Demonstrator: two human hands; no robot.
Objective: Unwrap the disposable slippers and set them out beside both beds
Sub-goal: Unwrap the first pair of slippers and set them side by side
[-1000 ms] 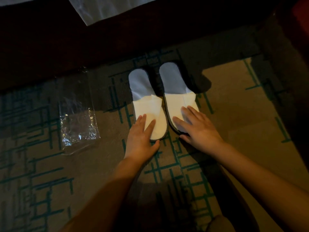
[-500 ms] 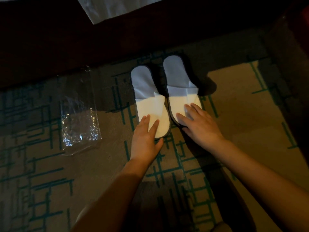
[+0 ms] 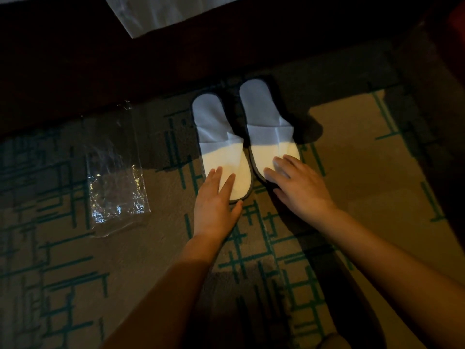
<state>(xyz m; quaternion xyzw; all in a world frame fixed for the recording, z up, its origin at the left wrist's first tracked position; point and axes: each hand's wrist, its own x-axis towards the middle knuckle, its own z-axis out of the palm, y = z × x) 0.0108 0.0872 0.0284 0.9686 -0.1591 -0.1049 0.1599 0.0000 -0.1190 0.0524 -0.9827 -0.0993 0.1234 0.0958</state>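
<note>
Two white disposable slippers lie side by side on the patterned carpet, heels towards the dark bed base. My left hand (image 3: 216,197) rests flat on the toe end of the left slipper (image 3: 219,137), fingers spread. On the toe end of the right slipper (image 3: 264,119) lies my right hand (image 3: 299,185), also flat with fingers apart. Neither hand grips anything. The far halves of both slippers are in shadow. An empty clear plastic wrapper (image 3: 115,182) lies on the carpet to the left of the slippers.
The dark bed base (image 3: 125,66) runs across the top, with white bedding (image 3: 163,11) hanging over it. A dark piece of furniture (image 3: 442,71) stands at the right. The tan carpet with green lines (image 3: 377,172) spreads around the slippers.
Both hands have pushed the pair of slippers a little farther towards the bed base, so more of them lies in shadow. The wrapper has not moved.
</note>
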